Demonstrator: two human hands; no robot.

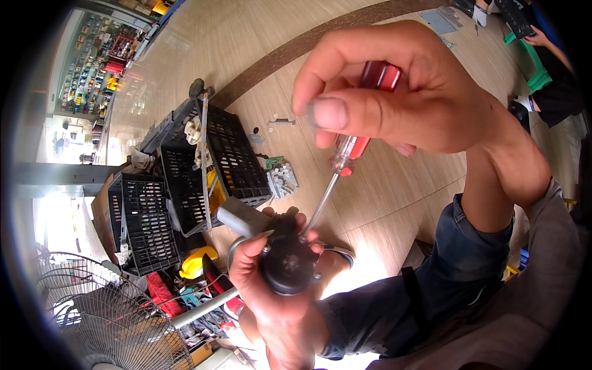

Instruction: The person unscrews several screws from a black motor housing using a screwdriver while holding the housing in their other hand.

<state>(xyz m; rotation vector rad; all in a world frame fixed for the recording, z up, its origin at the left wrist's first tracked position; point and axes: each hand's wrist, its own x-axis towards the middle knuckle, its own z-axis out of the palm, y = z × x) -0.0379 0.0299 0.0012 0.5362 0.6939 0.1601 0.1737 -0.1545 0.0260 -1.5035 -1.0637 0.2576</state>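
Observation:
My left hand (277, 308) is wrapped round a black, round-bodied device (287, 262), probably a small motor or gearbox housing, with small lugs at its edge. A grey cylinder (240, 217) sticks out from its upper left side. Above it, my right hand (425, 102) grips a screwdriver (323, 200) by its red and clear handle, fingers curled round it. The metal shaft slants down to the left, and its tip meets the device's upper right edge, beside my left fingertips. What exactly the tip rests on is too small to make out.
Black plastic crates (231, 154) holding parts stand left of my hands. Small grey parts (283, 180) lie on the tiled floor beside them. A wire-caged fan (117, 314) is at lower left. Another person's hand (538, 38) and a green stool (538, 69) are at upper right.

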